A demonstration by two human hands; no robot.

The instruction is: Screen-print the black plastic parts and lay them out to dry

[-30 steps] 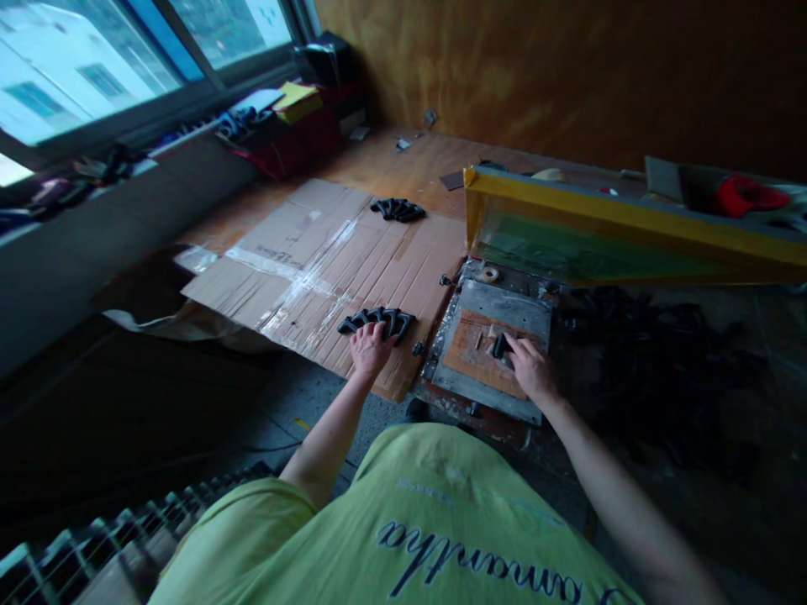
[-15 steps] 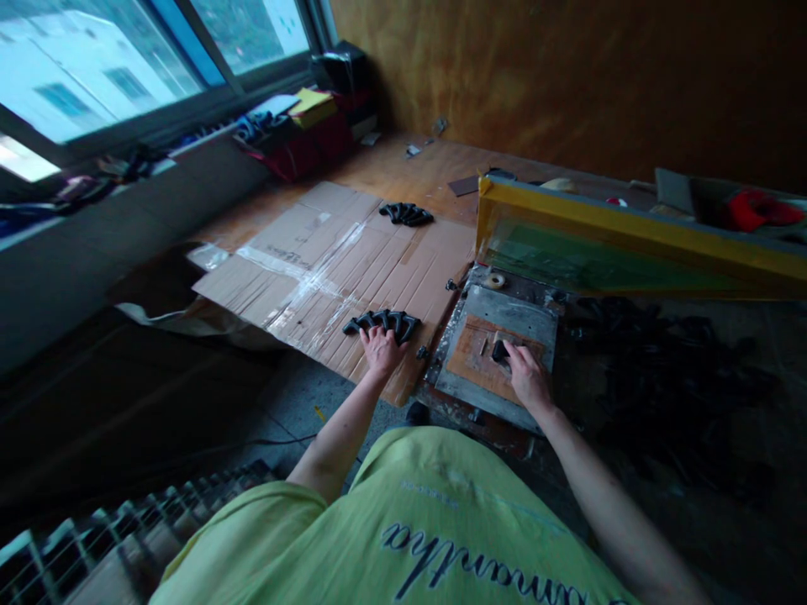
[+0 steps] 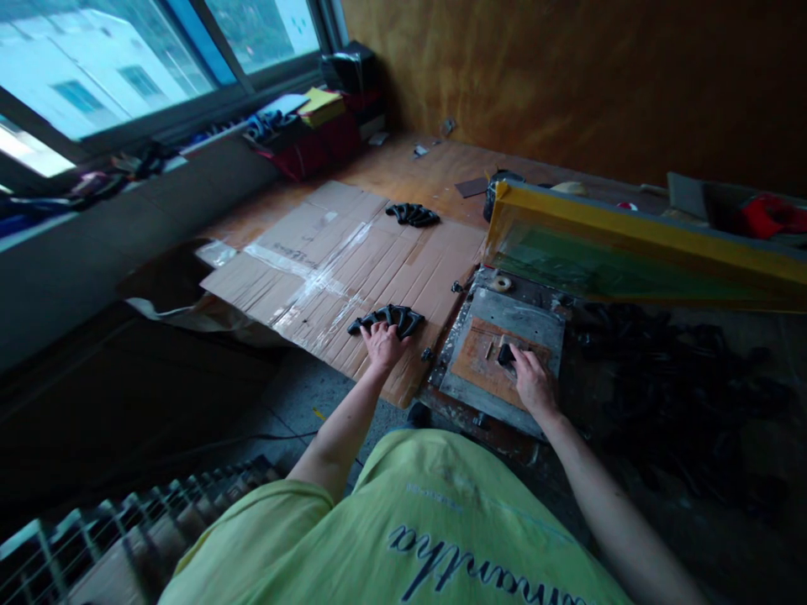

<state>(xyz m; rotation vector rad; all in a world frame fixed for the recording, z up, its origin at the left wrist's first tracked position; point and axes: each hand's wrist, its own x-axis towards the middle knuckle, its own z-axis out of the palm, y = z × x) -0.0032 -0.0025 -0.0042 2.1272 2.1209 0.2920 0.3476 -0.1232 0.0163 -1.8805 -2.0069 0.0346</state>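
My left hand (image 3: 383, 344) lies with fingers spread on the near edge of a fanned row of black curved pieces (image 3: 407, 318) on the flattened cardboard (image 3: 353, 252). To the right, my right hand (image 3: 533, 378) pinches a small black piece (image 3: 505, 355) over a brown board (image 3: 474, 357). That board rests on a grey metal plate (image 3: 454, 382). A second fan of black pieces (image 3: 413, 215) sits farther back on the cardboard.
A yellow-edged screen frame (image 3: 630, 231) stands tilted behind the plate. A tape roll (image 3: 501, 284) lies at the plate's back edge. Many dark pieces (image 3: 681, 378) are heaped at the right. Beyond the cardboard, a red box (image 3: 308, 147) stands near the window.
The whole view has shifted slightly. Both hands have stayed nearly in place, the left on the near fan and the right at the small black piece.
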